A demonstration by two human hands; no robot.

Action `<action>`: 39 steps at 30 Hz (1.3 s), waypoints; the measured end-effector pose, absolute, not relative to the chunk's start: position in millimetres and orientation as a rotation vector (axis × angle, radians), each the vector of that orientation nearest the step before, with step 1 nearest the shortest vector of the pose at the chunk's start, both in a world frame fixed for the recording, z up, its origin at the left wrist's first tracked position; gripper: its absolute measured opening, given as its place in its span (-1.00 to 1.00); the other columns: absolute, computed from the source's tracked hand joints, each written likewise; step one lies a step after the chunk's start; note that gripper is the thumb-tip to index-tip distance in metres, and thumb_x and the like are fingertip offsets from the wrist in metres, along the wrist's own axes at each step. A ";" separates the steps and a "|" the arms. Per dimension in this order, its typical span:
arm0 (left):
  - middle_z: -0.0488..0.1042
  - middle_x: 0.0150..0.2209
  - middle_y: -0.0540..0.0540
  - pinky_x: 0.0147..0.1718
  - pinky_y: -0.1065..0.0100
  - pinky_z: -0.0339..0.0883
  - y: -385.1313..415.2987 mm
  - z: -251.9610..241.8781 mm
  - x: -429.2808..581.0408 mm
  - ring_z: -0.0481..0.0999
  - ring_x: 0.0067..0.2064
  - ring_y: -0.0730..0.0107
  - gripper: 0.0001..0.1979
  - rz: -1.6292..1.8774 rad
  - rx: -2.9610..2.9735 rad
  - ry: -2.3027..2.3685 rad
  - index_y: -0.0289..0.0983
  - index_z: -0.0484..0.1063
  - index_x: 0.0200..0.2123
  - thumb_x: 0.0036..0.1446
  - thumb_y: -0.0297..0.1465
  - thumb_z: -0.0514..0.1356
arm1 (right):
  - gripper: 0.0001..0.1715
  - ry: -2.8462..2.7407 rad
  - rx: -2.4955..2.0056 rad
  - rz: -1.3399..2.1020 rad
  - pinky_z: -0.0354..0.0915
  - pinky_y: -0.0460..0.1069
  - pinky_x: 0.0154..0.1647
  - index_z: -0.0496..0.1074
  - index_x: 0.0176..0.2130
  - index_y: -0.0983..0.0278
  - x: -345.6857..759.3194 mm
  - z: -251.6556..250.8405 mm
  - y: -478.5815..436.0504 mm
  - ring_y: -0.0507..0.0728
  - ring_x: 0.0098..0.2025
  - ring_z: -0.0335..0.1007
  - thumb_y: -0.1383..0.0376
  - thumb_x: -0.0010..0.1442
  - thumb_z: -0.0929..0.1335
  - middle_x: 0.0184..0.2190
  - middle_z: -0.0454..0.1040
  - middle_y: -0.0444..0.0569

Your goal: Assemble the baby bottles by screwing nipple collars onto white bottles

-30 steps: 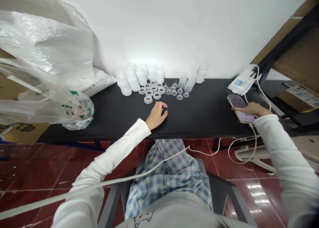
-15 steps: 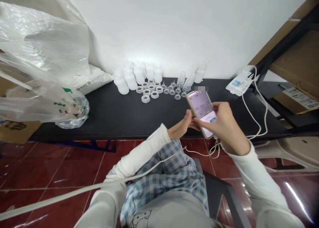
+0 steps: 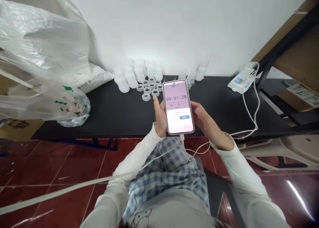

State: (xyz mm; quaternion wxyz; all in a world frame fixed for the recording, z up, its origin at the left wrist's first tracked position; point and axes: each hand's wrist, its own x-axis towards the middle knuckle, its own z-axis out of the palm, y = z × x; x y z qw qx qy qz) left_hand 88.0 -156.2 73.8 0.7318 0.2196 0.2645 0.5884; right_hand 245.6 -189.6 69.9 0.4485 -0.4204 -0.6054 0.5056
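Observation:
A smartphone (image 3: pixel 177 105) is held upright in front of me, its lit screen reading 00:01:28 above a blue button. My left hand (image 3: pixel 160 117) is closed on its left edge, thumb up along the side. Against the right edge, my right hand (image 3: pixel 202 117) grips the same phone, with some fingers hidden behind it. A white cable (image 3: pixel 181 137) plugs into the phone's bottom end. Just behind the phone lie several translucent screw rings (image 3: pixel 151 85); small clear teats there are mostly hidden by it.
White feeding bottles (image 3: pixel 129 73) stand along the wall, with a few clear-capped bottles (image 3: pixel 201 70) farther right. A power strip (image 3: pixel 241 80) with cables lies at the black table's (image 3: pixel 119 112) right. Plastic bags (image 3: pixel 72 105) crowd the left end. A plastic chair (image 3: pixel 294 151) is at right.
The phone has moved left and turned from tilted to nearly upright, facing me. My left hand has shifted to its left edge; my right hand has moved left with it. Its screen now shows large digits.

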 end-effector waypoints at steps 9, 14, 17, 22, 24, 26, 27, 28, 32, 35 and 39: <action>0.68 -0.17 -0.17 -0.05 0.21 0.53 -165.3 79.0 76.3 0.64 0.04 0.10 -0.25 1.436 0.565 0.585 -0.23 0.58 -0.09 0.32 0.20 -0.17 | -0.49 -1.515 -0.816 1.298 0.45 0.15 0.13 0.20 0.18 0.08 225.0 78.4 -197.6 0.18 0.18 0.47 0.06 0.33 0.37 0.15 0.49 0.02; 0.67 -0.13 -0.16 -0.06 0.16 0.55 -169.7 78.6 75.5 0.65 0.04 0.08 -0.24 1.429 0.586 0.577 -0.22 0.57 -0.03 0.33 0.20 -0.19 | -0.50 -1.547 -0.830 1.220 0.41 0.15 0.20 0.22 0.15 0.09 224.9 73.9 -198.0 0.17 0.17 0.47 0.08 0.31 0.40 0.18 0.46 0.04; 0.67 -0.10 -0.17 -0.07 0.15 0.56 -175.6 76.1 74.7 0.64 0.05 0.08 -0.24 1.399 0.573 0.571 -0.22 0.56 -0.01 0.35 0.18 -0.22 | -0.55 -1.563 -0.861 1.233 0.41 0.17 0.19 0.31 0.10 0.12 227.8 76.1 -198.0 0.19 0.16 0.46 0.00 0.33 0.37 0.13 0.49 0.04; 0.67 -0.09 -0.18 -0.07 0.13 0.56 -192.8 67.5 71.9 0.64 0.05 0.03 -0.26 1.269 0.537 0.566 -0.25 0.54 0.04 0.36 0.16 -0.18 | -0.53 -1.455 -0.969 1.162 0.42 0.14 0.14 0.40 0.05 0.13 227.1 82.1 -197.9 0.20 0.15 0.45 -0.11 0.37 0.26 0.04 0.52 -0.02; 0.67 -0.08 -0.18 -0.04 0.14 0.55 -199.7 64.1 70.7 0.63 0.07 0.01 -0.27 1.214 0.540 0.560 -0.27 0.53 0.07 0.36 0.15 -0.16 | -0.52 -1.425 -0.992 1.105 0.41 0.13 0.15 0.41 0.04 0.13 224.5 83.5 -197.8 0.20 0.15 0.44 -0.12 0.38 0.26 0.03 0.52 -0.03; 0.67 -0.06 -0.19 -0.01 0.15 0.53 -205.4 61.6 70.1 0.62 0.10 0.01 -0.28 1.189 0.546 0.548 -0.28 0.52 0.09 0.36 0.14 -0.13 | -0.52 -1.408 -0.987 1.073 0.40 0.12 0.17 0.43 0.02 0.13 221.4 84.1 -198.0 0.19 0.15 0.43 -0.13 0.38 0.25 0.01 0.53 -0.04; 0.67 -0.05 -0.19 0.01 0.15 0.52 -207.7 60.7 70.0 0.61 0.11 0.01 -0.28 1.188 0.549 0.540 -0.28 0.51 0.10 0.36 0.14 -0.12 | -0.52 -1.399 -0.981 1.068 0.40 0.11 0.17 0.44 0.01 0.13 220.0 84.3 -198.2 0.19 0.15 0.43 -0.13 0.38 0.25 0.01 0.53 -0.05; 0.66 -0.03 -0.19 0.03 0.15 0.51 -209.7 59.9 70.1 0.60 0.13 0.01 -0.28 1.188 0.554 0.532 -0.28 0.51 0.11 0.36 0.15 -0.12 | -0.52 -1.389 -0.979 1.069 0.40 0.11 0.17 0.45 0.01 0.13 218.8 84.4 -198.5 0.19 0.15 0.43 -0.12 0.38 0.25 0.00 0.53 -0.05; 0.66 -0.02 -0.19 0.05 0.13 0.50 -214.6 57.5 71.7 0.59 0.14 -0.01 -0.28 1.200 0.589 0.534 -0.27 0.51 0.11 0.33 0.17 -0.09 | -0.55 -1.383 -0.997 1.096 0.42 0.11 0.14 0.45 0.03 0.12 216.2 85.4 -200.3 0.19 0.15 0.42 -0.09 0.38 0.26 -0.01 0.54 -0.06; 0.66 -0.03 -0.18 0.01 0.12 0.52 -216.0 56.9 72.9 0.61 0.12 -0.01 -0.28 1.234 0.584 0.550 -0.25 0.53 0.09 0.32 0.18 -0.09 | -0.57 -1.408 -1.026 1.105 0.43 0.11 0.11 0.44 0.05 0.12 215.9 87.3 -201.1 0.21 0.17 0.41 -0.06 0.37 0.28 0.00 0.55 -0.04; 0.67 -0.07 -0.20 -0.01 0.12 0.54 -216.9 59.8 72.7 0.62 0.09 -0.02 -0.29 1.241 0.544 0.586 -0.26 0.54 0.06 0.33 0.16 -0.08 | -0.55 -1.447 -1.049 1.105 0.44 0.15 0.14 0.42 0.09 0.10 215.6 89.5 -202.4 0.24 0.19 0.42 -0.05 0.37 0.28 0.00 0.56 -0.04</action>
